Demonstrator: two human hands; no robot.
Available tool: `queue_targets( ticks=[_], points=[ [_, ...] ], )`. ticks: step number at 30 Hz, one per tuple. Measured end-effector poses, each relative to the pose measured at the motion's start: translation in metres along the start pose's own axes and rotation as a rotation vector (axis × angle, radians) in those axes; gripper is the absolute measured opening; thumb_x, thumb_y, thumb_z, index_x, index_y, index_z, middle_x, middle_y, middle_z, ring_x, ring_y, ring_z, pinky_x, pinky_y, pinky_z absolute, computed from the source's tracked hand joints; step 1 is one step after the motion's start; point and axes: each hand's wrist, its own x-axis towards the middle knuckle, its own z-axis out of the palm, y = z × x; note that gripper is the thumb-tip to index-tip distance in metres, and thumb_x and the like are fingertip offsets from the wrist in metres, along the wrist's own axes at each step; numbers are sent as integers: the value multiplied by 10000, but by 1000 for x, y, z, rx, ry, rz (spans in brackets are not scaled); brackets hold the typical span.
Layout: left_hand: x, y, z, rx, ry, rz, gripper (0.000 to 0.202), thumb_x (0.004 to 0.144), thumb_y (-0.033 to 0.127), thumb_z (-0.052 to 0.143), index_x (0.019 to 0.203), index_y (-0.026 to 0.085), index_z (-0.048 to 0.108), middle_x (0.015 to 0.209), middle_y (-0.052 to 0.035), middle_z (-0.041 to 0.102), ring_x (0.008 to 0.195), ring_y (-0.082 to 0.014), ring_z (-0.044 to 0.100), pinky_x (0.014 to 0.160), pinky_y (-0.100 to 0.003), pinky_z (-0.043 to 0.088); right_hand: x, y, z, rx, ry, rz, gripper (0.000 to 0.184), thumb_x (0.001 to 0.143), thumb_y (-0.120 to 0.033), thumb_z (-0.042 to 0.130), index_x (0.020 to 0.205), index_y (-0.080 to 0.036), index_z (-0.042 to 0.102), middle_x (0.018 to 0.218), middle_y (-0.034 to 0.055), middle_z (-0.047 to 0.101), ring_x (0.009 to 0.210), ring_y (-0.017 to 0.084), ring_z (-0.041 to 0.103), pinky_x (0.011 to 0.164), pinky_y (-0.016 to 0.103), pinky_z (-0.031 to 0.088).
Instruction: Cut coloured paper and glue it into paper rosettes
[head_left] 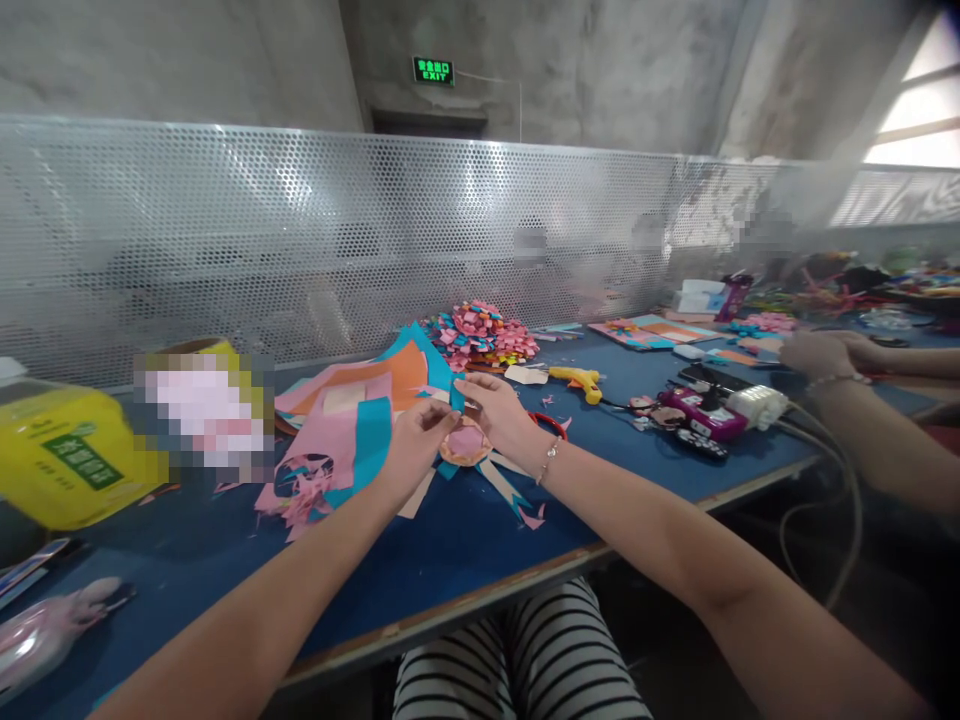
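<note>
My left hand (pixel 421 436) and my right hand (pixel 495 408), fingertips closed, pinch a narrow blue paper strip (pixel 457 394); just below them is a round pink paper rosette (pixel 466 442)

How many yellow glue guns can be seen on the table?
1: the yellow glue gun lies on the blue table, to the right of the right hand. Others may be hidden.

The left hand (pixel 421 432) and the right hand (pixel 496 408) pinch a small blue strip (pixel 457 396). A round pink piece (pixel 466 443) is just below it. A big pile of colorful bits (pixel 481 335) sits behind, and a yellow glue gun (pixel 579 383) lies on the blue table (pixel 420 585).
</note>
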Motion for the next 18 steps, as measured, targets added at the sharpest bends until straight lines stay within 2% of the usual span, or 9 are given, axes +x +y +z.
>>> queue_targets(
  ticks=[6, 10, 13, 15, 16, 18],
  points=[
    [0, 1, 0, -6, 3, 13, 219, 645, 364, 656, 624, 169, 559, 622, 12, 566, 633, -134, 547, 651, -267, 424, -1, -3, 0, -11, 8, -2, 285, 455, -263, 782, 596, -176, 550, 547, -75, 513, 523, 63, 450, 531, 219, 395],
    [-1, 0, 2, -53, -5, 6, 263, 631, 404, 676, 656, 166, 566, 644, 7, 579, 673, -148, 572, 687, -277, 443, -3, 3, 3, -14, 8, -3, 316, 447, -273, 786, 614, -175, 537, 572, -76, 511, 547, 59, 463, 552, 208, 406],
    [-1, -1, 3, -44, 38, 18, 279, 629, 427, 683, 674, 168, 590, 666, 1, 606, 660, -138, 567, 683, -267, 439, 2, 6, 3, -99, -41, -17, 330, 493, -346, 766, 666, -181, 538, 627, -61, 530, 589, 70, 497, 606, 225, 434],
    [0, -3, 2, -38, 66, 5, 292, 623, 442, 683, 653, 172, 577, 636, 6, 598, 631, -134, 556, 640, -257, 426, 10, -3, -7, -347, -113, -34, 336, 557, -423, 726, 718, -180, 559, 686, -31, 567, 646, 93, 537, 659, 252, 451],
    [1, -3, 2, -36, 72, -6, 300, 617, 448, 684, 636, 173, 565, 618, 8, 589, 623, -135, 554, 624, -254, 420, 15, -13, -16, -564, -152, -51, 332, 596, -446, 700, 744, -176, 577, 726, -10, 590, 695, 112, 558, 683, 258, 451],
    [2, -6, 0, -40, 78, -26, 310, 602, 448, 691, 613, 173, 550, 596, 12, 574, 626, -140, 560, 625, -256, 418, 26, -41, -44, -1155, -162, -71, 322, 613, -446, 699, 713, -157, 600, 759, 34, 623, 782, 167, 585, 706, 265, 439]
  ],
)
